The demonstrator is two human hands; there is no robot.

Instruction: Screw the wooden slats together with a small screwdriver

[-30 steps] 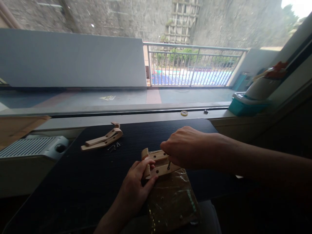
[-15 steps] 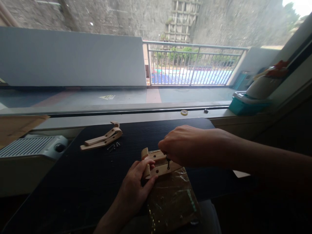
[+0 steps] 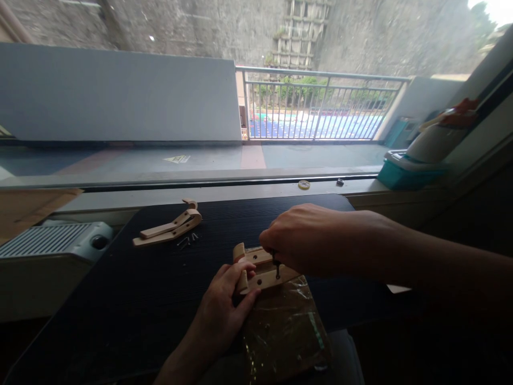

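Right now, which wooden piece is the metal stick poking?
The wooden piece nearer the camera, of two at the left hand: the metal shaft meets its hole. Its neighbour and both pieces by the screws show none.

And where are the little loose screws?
In the head view, the screws lie left of centre on the black table, beside the curved wooden pieces, beyond the left hand.

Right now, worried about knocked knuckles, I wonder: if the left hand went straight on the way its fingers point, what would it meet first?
Past the wooden hook it holds, the left hand would probably meet the thin metal shaft below the right hand, though depth is hard to judge.
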